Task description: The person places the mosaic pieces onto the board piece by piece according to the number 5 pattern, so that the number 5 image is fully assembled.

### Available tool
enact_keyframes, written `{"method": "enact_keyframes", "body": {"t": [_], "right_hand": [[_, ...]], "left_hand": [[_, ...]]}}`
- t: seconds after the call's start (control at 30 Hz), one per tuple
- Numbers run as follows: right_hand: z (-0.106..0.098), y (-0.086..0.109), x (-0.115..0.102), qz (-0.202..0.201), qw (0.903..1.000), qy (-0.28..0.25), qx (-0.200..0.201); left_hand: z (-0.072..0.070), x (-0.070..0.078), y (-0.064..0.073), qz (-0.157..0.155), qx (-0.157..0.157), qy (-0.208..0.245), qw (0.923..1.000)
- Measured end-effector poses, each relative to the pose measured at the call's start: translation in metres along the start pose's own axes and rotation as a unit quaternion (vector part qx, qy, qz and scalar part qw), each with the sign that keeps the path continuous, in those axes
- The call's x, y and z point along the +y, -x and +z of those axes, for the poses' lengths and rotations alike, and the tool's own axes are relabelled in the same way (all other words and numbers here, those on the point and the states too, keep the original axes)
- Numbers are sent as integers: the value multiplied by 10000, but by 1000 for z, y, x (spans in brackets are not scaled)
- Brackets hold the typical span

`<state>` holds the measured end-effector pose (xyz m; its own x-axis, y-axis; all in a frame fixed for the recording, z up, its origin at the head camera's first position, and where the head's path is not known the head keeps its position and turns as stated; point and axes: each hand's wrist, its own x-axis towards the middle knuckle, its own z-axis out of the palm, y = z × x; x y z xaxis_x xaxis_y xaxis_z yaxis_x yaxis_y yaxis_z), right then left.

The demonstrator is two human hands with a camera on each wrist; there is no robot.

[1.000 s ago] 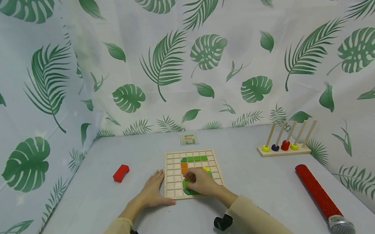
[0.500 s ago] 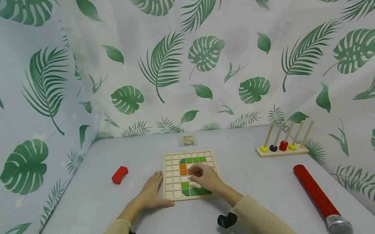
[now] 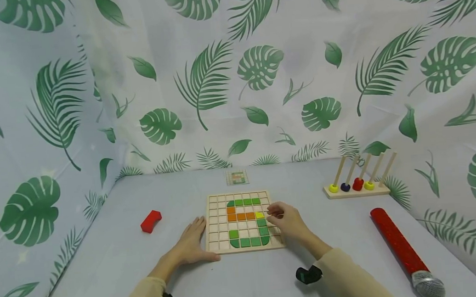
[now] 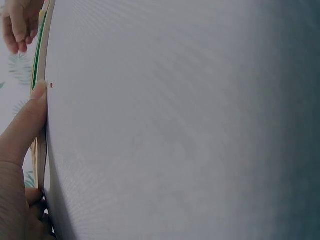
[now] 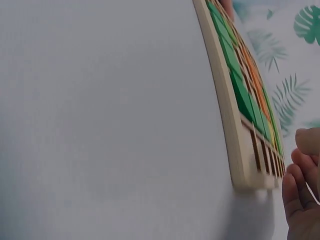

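Observation:
A square wooden grid board (image 3: 218, 219) lies on the table in the head view. Coloured tiles in it form a figure like a 5: green tiles (image 3: 247, 202) on top, orange tiles (image 3: 241, 216) across the middle, a yellow tile (image 3: 258, 214), then more green around the bottom. My left hand (image 3: 192, 246) rests against the board's left side and front corner; in the left wrist view its thumb (image 4: 26, 125) touches the front edge. My right hand (image 3: 288, 222) hovers at the board's right edge, fingers loosely bent, no tile showing between them in the right wrist view.
A small pattern card (image 3: 237, 177) lies behind the board. To the left is a red arched block (image 3: 151, 221). A peg stand (image 3: 357, 191) with coloured beads stands at back right, and a red microphone (image 3: 404, 247) lies at right. Leaf-print cloth walls surround the table.
My right hand has moved from over the lower middle of the board, across the orange row, to the right edge, uncovering the tiles. My left hand stays in place.

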<state>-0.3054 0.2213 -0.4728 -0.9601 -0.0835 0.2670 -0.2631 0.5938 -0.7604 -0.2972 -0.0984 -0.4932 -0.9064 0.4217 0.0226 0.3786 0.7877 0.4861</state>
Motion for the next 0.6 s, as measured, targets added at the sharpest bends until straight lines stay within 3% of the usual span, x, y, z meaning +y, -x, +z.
{"method": "enact_keyframes", "body": {"t": [0.17,0.3,0.47,0.6], "right_hand": [[-17,1,15,184,9993,244,227],[-26,1,22,235,9992,274,158],[-39,6,21,44,9962,768,-403],[-47,8,11,-392,9794,1693,-1032]], "left_hand": [[-3,-1,0,-33,24,6,10000],[-4,-4,3,-137,32,-43,9999],[-7,-4,-3,-194,-110,-101,9997],[-17,4,-11,-204,-142,-526,9983]]}}
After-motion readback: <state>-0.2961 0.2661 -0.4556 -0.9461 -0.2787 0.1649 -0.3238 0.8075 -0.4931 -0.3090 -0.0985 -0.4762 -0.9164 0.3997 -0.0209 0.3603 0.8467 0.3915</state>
